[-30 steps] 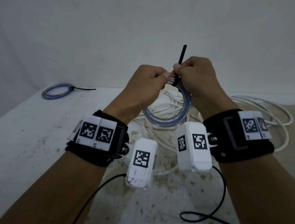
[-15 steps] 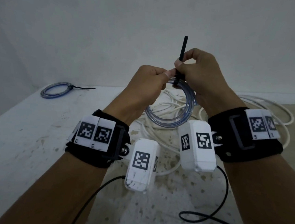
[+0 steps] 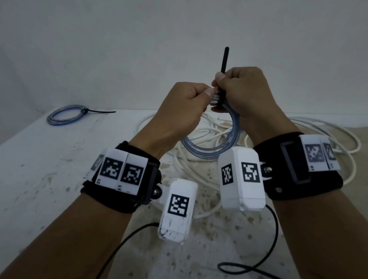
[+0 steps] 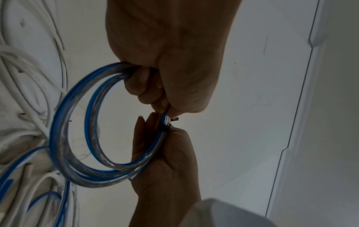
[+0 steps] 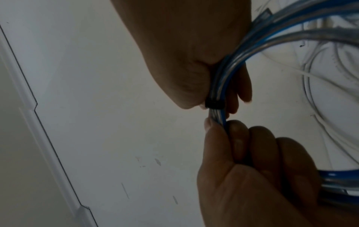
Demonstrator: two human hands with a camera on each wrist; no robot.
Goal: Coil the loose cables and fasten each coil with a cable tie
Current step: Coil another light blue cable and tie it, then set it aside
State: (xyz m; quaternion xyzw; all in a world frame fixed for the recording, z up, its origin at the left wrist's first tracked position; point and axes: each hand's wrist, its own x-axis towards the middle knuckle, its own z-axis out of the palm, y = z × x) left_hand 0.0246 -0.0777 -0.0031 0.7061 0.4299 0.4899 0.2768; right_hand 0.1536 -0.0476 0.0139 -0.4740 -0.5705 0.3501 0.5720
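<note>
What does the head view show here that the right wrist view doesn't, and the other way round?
Only the head view shows the cable tie's free tail sticking up above the right hand, a second blue coil already tied at the far left of the table, and the loose white cables. Only the right wrist view shows the black band closed round the strands, seen from below. Both show the left hand and the right hand gripping the blue coil on either side of the tie.

Two hands [image 3: 182, 108] [image 3: 247, 90], two blue cable coils [image 3: 209, 149] [image 3: 66, 115], two black cable ties [image 3: 224, 60] [image 3: 100, 111], white cable tangle [image 3: 312, 132]
</note>
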